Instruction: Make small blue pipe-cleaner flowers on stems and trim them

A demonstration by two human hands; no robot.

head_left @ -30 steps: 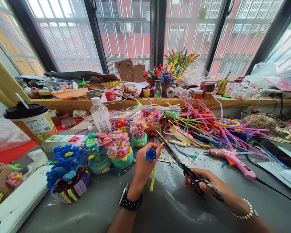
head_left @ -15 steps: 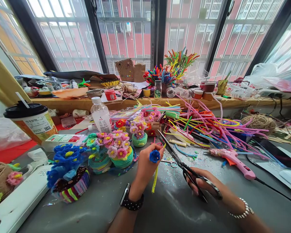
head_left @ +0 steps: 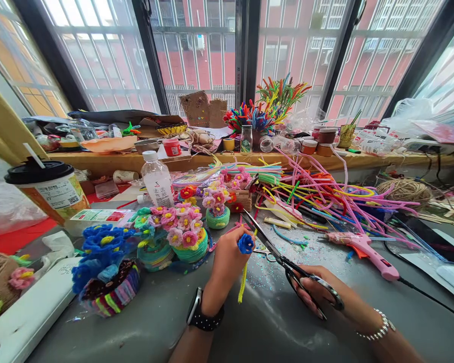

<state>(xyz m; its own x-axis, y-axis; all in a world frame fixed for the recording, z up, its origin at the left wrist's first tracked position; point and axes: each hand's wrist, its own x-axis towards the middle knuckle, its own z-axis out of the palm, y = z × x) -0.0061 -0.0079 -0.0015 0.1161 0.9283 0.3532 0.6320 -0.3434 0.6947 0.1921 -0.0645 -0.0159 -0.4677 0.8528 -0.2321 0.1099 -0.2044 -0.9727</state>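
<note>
My left hand [head_left: 227, 254] is closed around a blue pipe-cleaner flower [head_left: 246, 244] and a yellow pipe cleaner [head_left: 242, 283], whose lower end hangs beneath the fist. In my right hand [head_left: 321, 287] is a pair of large black scissors [head_left: 274, 252], fingers through the handles. Their blades point up and left, passing close beside the yellow tip above my left fist; whether they touch it I cannot tell. Left of my hands stand a pot of blue flowers [head_left: 106, 247] with a striped wall, and pink flowers [head_left: 183, 227] in a green pot [head_left: 191, 248].
A pink glue gun [head_left: 371, 252] lies to the right, its cord trailing off. Behind it spreads a heap of pipe cleaners [head_left: 318, 186]. Small scissors [head_left: 270, 256] rest beyond my hands among glitter. At left are a drink cup [head_left: 56, 194] and a plastic bottle [head_left: 157, 179].
The blue flower has turned more upright and shifted slightly right with my left hand. The scissors have moved slightly left and down, and their blades appear closer together.
</note>
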